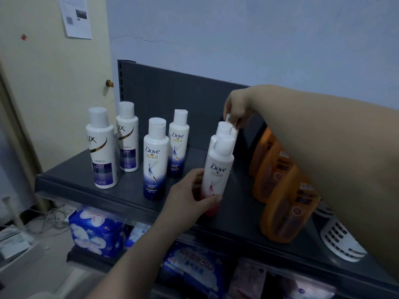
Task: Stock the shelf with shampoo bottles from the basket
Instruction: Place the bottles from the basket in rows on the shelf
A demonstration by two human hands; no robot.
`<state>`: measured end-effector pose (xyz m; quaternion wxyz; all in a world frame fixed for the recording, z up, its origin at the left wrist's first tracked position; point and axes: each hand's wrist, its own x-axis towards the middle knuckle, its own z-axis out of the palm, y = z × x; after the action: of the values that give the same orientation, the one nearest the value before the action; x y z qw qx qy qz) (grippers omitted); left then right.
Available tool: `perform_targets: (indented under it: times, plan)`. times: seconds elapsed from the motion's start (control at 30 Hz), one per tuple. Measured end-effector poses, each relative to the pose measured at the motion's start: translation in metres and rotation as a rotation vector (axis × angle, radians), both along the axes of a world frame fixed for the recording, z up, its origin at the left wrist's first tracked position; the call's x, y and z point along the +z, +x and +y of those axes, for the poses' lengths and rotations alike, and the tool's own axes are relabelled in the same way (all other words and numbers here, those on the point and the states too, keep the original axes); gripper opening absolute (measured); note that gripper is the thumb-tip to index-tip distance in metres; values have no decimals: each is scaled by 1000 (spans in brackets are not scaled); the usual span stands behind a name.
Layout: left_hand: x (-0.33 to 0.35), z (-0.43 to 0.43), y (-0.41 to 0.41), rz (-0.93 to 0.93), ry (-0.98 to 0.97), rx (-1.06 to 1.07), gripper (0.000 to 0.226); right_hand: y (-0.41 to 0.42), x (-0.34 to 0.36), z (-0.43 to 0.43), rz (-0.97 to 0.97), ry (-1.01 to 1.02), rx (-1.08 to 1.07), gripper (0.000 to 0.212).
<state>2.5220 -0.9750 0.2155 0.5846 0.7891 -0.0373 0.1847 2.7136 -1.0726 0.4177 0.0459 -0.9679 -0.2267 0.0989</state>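
On the dark grey shelf (71, 175) stand two white Lux bottles (103, 147) at the left and two blue-bottomed Dove bottles (155, 158) in the middle. A row of pink-bottomed Dove bottles runs front to back at the right. My left hand (190, 199) grips the base of the front pink Dove bottle (217, 169), which stands on the shelf. My right hand (236, 108) pinches the cap of the rear pink Dove bottle (231, 123), mostly hidden behind the others. The white basket (341, 240) peeks out under my right forearm at the lower right.
Three orange bottles (287, 203) stand in a row at the right of the shelf. Blue and pink packets (97, 231) fill the lower shelf. A cream wall with a paper sheet (75, 16) is on the left.
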Motion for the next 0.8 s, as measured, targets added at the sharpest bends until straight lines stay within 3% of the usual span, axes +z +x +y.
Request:
perform_targets:
  times: [0.33,0.4,0.47,0.57,0.67,0.73,0.8]
  plan:
    - [-2,1,2,-5,-23,-14,53,-1,-2,11,-27,30,28,11]
    - [1,-1,-2,-4,-37,-14,58,2,-2,10,-27,29,5,19]
    - [6,1,-11,-26,-19,17,63,1,1,10,-5,-6,2,43]
    - [14,17,-33,-161,32,240,63,-9,16,21,-258,-134,143,60]
    - [22,43,-45,-362,66,600,48,-30,24,46,-272,59,324,48]
    - [26,59,-41,-289,77,686,63,-47,21,64,-212,28,416,46]
    - [25,69,-34,-112,95,604,80,-57,13,79,-198,-100,466,46]
